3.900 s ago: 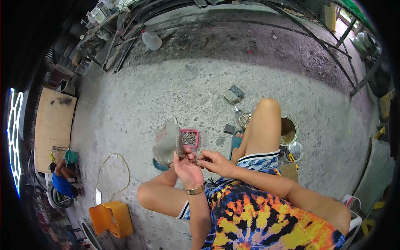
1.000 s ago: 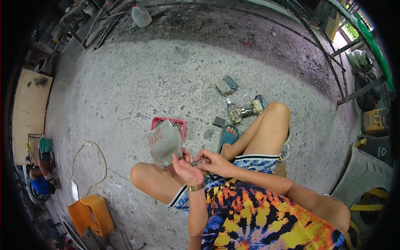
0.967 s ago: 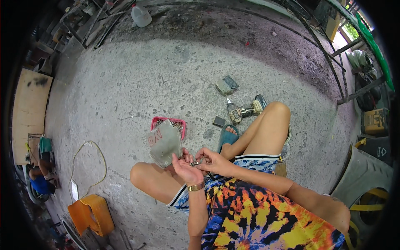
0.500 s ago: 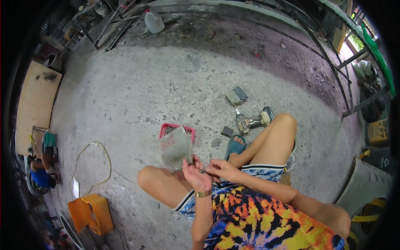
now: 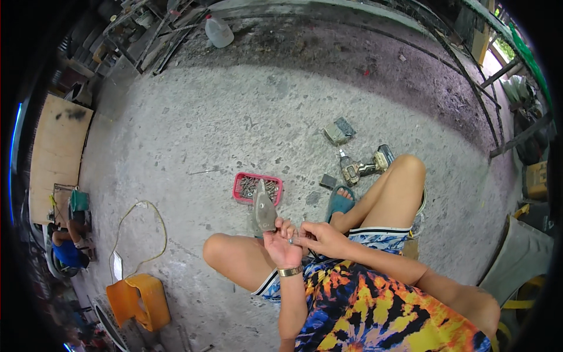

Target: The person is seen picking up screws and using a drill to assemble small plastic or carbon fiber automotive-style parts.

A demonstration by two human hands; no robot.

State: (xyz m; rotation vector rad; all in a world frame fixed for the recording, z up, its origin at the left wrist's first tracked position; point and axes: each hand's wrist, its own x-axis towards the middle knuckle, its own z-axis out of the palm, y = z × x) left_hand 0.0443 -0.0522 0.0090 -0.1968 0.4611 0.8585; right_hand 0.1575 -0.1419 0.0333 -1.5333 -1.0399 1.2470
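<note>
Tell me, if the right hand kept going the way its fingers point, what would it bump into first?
Almost at once the left hand, which holds a grey metal piece. The right hand points left toward it; the fingertips look nearly touching, though depth is hard to judge.

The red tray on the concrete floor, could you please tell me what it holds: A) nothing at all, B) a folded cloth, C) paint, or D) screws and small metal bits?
D: the red tray is filled with small grey metal screws and bits, lying just beyond the metal piece held up in the left hand.
</note>
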